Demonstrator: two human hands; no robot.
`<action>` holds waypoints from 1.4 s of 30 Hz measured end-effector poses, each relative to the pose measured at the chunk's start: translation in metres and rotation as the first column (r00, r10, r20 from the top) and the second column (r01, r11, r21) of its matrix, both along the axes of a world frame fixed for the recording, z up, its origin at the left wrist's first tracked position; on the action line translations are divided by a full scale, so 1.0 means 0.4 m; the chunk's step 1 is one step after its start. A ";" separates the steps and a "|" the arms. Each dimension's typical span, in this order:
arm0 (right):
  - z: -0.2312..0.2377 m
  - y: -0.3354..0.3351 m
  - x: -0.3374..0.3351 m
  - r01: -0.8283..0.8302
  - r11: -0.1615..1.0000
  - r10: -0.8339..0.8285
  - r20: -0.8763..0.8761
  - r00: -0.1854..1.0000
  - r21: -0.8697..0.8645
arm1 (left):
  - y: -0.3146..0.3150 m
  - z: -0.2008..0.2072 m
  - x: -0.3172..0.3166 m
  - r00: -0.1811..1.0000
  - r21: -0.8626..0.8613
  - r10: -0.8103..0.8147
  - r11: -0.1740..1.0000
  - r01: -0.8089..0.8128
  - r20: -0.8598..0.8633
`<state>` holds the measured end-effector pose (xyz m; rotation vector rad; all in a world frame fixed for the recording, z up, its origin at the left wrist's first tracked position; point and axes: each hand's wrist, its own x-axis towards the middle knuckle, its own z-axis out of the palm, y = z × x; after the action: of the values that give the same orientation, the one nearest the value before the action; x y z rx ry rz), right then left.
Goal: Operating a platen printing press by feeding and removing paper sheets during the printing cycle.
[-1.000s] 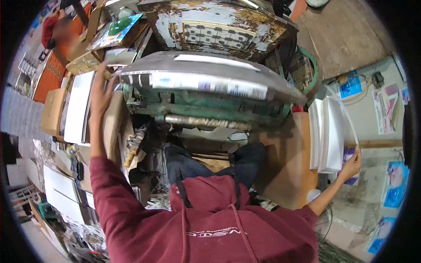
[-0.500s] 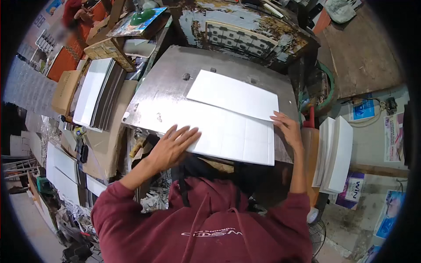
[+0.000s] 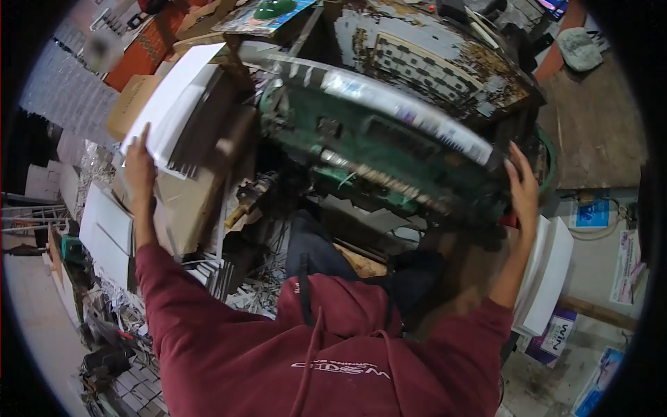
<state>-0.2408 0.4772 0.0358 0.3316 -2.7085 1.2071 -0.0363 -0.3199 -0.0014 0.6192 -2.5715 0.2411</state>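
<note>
Left hand (image 3: 141, 167): at our white rectangular card stack (image 3: 179, 101); whether pinching, we cannot tell.
Right hand (image 3: 524, 186): fingers spread beside our green metal machine (image 3: 389, 142).

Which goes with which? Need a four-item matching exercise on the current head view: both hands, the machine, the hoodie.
Column one:
1. Left hand
2. Right hand
3. Machine
4. Hoodie

Column two:
A. Maroon
B. At its right end, the machine
C. Mostly green below its pale, printed edge strip
D. At the white stack beside a brown carton

Pairs: 1-D, 2-B, 3-C, 4-A
</note>
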 end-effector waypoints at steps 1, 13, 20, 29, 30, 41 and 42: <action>0.019 0.014 0.028 0.004 0.997 -0.001 -0.039 0.999 0.072 | -0.068 -0.075 -0.015 0.995 0.071 0.054 0.996 -0.060 0.083; -0.058 0.527 0.542 0.459 0.022 -0.941 -0.137 0.310 0.888 | -0.204 -0.364 -0.077 0.932 0.210 0.177 0.945 -0.251 0.317; -0.183 0.585 0.700 0.679 0.126 -0.769 -0.362 0.527 0.723 | -0.071 -0.337 -0.172 0.941 0.037 0.230 0.968 -0.246 0.249; -0.088 0.724 0.735 0.673 0.528 -0.781 -0.015 0.624 0.518 | 0.368 -0.161 -0.442 0.823 0.079 -0.562 0.819 0.568 -0.088; -0.074 0.731 0.735 0.715 0.533 -0.838 0.164 0.521 0.453 | 0.431 -0.134 -0.469 0.783 0.091 -0.616 0.778 0.622 -0.085; -0.036 0.561 0.717 0.704 0.426 -0.854 -0.004 0.521 0.569 | 0.926 0.076 -0.554 0.426 0.171 -0.892 0.401 0.900 -0.153; -0.018 0.554 0.715 0.662 0.389 -0.844 -0.041 0.535 0.641 | 0.945 0.087 -0.567 0.400 0.150 -0.904 0.379 0.913 -0.153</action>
<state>0.0452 0.6988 0.0286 -1.0744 -2.7751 0.0953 -0.2630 0.0579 0.0334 -0.8162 -2.4775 -0.4440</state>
